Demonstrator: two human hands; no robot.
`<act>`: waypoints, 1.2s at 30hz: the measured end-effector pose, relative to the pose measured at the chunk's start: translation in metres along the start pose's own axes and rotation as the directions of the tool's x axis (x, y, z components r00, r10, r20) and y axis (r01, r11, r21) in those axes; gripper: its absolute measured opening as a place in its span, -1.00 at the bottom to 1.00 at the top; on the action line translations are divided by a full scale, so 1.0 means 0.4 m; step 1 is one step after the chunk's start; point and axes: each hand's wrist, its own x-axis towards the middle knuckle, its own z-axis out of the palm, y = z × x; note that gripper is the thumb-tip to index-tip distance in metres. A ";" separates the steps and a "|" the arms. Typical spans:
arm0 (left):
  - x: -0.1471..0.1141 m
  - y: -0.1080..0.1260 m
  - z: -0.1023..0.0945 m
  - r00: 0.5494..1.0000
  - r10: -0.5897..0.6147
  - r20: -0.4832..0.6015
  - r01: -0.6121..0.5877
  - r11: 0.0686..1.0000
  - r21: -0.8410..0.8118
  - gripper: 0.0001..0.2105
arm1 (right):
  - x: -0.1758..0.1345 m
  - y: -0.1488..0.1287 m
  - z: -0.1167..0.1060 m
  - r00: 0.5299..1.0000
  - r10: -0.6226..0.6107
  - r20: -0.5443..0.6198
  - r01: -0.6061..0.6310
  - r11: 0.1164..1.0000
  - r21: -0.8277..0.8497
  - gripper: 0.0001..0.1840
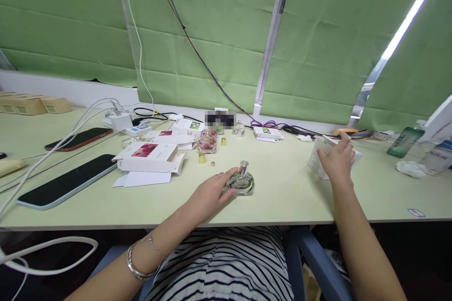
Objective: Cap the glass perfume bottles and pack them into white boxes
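Observation:
My left hand (215, 194) pinches the left side of a clear glass perfume bottle (244, 184), its fingers behind and thumb in front. The bottle stands upright on the table near the front edge, with a silver-coloured neck on top. At the right, my right hand (337, 157) is closed over a white cardboard box (317, 165), which stands on the table. The thumb lies on the box's left side, and the fingers reach over its top; the hand hides part of the box. Behind the left hand are a gold cap (201, 158) and pink glass bottles (207, 142).
Flattened white boxes (150, 157) lie at left, beside a tablet (70, 181) and a phone (79, 139). White cables (76, 128) cross the left side. A clear bottle (239, 128) stands at the back. A green bottle (406, 141) and crumpled tissue (411, 169) are at right.

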 end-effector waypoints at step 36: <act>0.063 0.127 -0.105 0.957 0.122 -0.264 -0.244 0.830 -0.501 -0.69 | -0.243 -0.249 0.016 0.670 -0.607 0.429 -0.244 0.366 0.898 -0.31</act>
